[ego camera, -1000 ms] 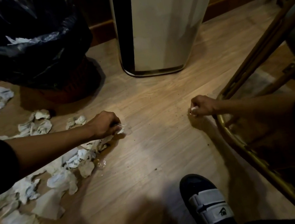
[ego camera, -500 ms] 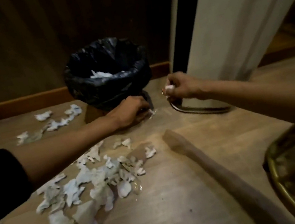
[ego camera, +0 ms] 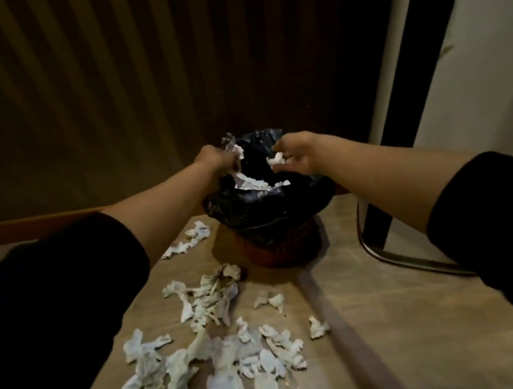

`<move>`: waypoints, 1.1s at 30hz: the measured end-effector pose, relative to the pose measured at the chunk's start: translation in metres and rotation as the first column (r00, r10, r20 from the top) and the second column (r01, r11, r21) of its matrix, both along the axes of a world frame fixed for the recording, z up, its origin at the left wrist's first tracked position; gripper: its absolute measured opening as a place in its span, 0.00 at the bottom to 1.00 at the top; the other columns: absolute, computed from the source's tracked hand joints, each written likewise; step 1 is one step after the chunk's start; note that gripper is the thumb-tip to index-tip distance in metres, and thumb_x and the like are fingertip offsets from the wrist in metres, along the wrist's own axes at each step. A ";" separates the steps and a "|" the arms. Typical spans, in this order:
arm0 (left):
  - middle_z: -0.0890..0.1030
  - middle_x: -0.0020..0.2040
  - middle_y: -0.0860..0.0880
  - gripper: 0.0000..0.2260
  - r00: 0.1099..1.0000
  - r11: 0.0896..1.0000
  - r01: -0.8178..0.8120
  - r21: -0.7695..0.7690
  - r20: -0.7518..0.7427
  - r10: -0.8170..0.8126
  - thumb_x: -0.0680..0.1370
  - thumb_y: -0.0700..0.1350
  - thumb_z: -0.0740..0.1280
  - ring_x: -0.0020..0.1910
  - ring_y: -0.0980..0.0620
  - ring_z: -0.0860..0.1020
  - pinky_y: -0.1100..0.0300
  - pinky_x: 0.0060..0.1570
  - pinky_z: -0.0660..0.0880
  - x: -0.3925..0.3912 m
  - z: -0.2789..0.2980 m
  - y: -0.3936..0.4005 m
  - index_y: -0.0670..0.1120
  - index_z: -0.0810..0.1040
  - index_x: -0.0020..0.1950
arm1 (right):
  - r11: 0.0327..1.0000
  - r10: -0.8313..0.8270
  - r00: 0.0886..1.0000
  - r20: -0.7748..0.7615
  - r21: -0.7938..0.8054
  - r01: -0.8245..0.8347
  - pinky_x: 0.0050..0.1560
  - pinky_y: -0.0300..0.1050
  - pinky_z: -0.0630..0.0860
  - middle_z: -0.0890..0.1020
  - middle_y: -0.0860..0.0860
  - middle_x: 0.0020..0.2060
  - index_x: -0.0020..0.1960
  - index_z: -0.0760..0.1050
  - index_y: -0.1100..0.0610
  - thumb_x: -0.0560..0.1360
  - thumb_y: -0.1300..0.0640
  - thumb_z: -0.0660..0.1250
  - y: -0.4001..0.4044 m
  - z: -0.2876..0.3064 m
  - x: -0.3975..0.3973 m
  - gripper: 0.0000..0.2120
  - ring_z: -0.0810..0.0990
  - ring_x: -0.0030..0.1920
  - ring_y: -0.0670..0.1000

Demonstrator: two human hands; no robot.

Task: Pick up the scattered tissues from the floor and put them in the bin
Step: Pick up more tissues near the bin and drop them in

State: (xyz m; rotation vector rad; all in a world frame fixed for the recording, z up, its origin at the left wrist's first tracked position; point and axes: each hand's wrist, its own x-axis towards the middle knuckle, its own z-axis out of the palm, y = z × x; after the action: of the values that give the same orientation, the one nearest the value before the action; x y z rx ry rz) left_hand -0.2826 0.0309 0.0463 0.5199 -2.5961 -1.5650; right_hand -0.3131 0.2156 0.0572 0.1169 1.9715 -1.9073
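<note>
A small bin (ego camera: 282,244) lined with a black bag (ego camera: 250,205) stands on the wooden floor, with white tissues (ego camera: 255,184) inside it. My left hand (ego camera: 217,158) is over the bin's left rim and grips a tissue (ego camera: 236,153) that hangs down into the bag. Over the right rim, my right hand (ego camera: 296,153) holds a small crumpled tissue (ego camera: 276,159) at its fingertips. Several scattered tissues (ego camera: 214,354) lie on the floor in front of the bin.
A tall white and black unit (ego camera: 455,93) with a metal base rim (ego camera: 405,257) stands right of the bin. A dark ribbed wall (ego camera: 94,85) runs behind. A long wooden stick (ego camera: 346,335) lies on the floor. More tissues (ego camera: 188,241) lie left of the bin.
Both hands rose from near the floor to above the bin's opening, each still carrying its tissue. The camera tilted up and back.
</note>
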 end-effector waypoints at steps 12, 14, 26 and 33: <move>0.79 0.56 0.48 0.11 0.961 0.955 0.242 0.173 -0.178 -0.211 0.82 0.48 0.63 0.59 0.50 0.79 0.54 0.54 0.81 0.025 0.006 0.015 0.45 0.75 0.62 | 0.981 0.080 0.982 -0.173 0.188 -0.047 0.49 0.50 0.85 0.78 0.62 0.56 0.62 0.73 0.65 0.81 0.64 0.62 0.004 -0.018 0.037 0.12 0.85 0.47 0.56; 0.82 0.55 0.48 0.10 0.938 0.961 0.277 0.022 -0.225 -0.265 0.81 0.50 0.64 0.54 0.53 0.82 0.53 0.52 0.82 0.045 -0.014 0.008 0.48 0.77 0.59 | 0.962 0.149 0.951 -0.272 0.264 -0.076 0.47 0.47 0.83 0.81 0.58 0.49 0.53 0.78 0.62 0.79 0.64 0.64 0.015 -0.035 0.059 0.05 0.86 0.46 0.54; 0.84 0.47 0.50 0.08 0.703 0.503 0.690 -0.520 0.315 -0.638 0.77 0.47 0.69 0.42 0.58 0.79 0.63 0.43 0.74 0.134 -0.162 -0.003 0.45 0.83 0.52 | 0.408 0.653 0.748 0.119 0.776 -0.481 0.35 0.43 0.80 0.85 0.57 0.47 0.54 0.80 0.60 0.74 0.64 0.71 0.070 -0.229 0.117 0.09 0.85 0.43 0.56; 0.82 0.54 0.47 0.13 0.548 0.298 0.826 -0.478 0.562 -0.619 0.76 0.48 0.70 0.48 0.51 0.79 0.59 0.47 0.75 0.139 -0.221 -0.005 0.47 0.80 0.60 | 0.122 0.807 0.574 0.138 0.913 -0.391 0.51 0.49 0.75 0.78 0.56 0.56 0.61 0.76 0.53 0.74 0.55 0.70 0.071 -0.295 0.146 0.16 0.78 0.55 0.59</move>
State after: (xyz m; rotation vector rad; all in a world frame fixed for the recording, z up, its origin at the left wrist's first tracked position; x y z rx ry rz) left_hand -0.1439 0.0254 -0.1744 -0.7308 -3.5749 -0.2863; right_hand -0.1669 0.2868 -0.2378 -0.8064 2.4813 -0.1470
